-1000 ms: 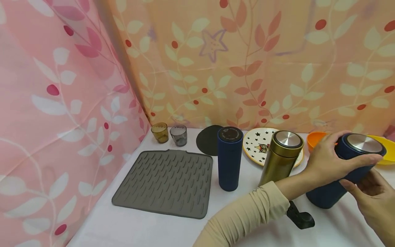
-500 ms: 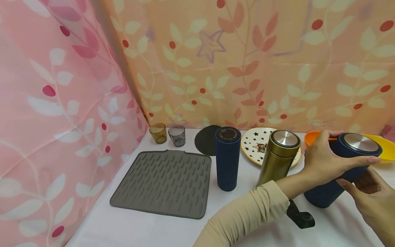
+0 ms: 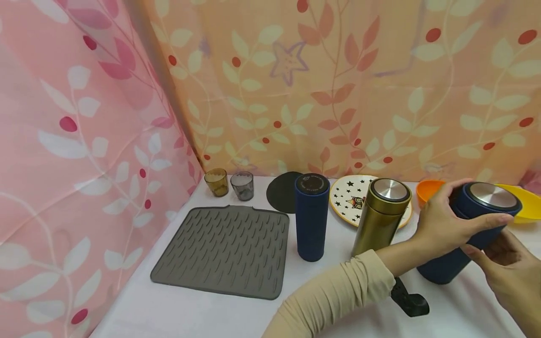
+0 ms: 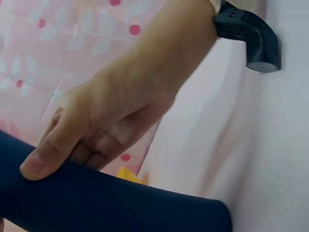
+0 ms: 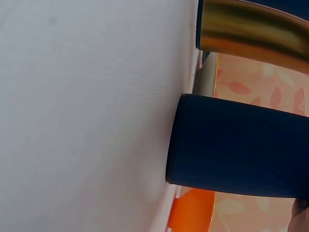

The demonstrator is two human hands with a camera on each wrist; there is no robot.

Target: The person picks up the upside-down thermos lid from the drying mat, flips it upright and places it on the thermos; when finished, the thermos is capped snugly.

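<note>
At the right of the head view, both hands hold a large dark blue thermos with a steel-topped lid. My left hand grips it near the top, thumb in front under the lid's edge. Lower down, my right hand curls round the body; the left wrist view shows its thumb along the side. The thermos base is at the white table in the right wrist view; I cannot tell whether it touches. Just left stands a gold thermos, partly behind my left forearm.
A slim blue bottle stands left of the gold one. Behind are a star-patterned plate, a black round mat, two small glasses, an orange bowl and a yellow bowl. A grey ridged mat lies left.
The head view has shifted slightly, so everything sits a little further left. Both hands keep their hold on the large blue thermos, with no clear movement of it.
</note>
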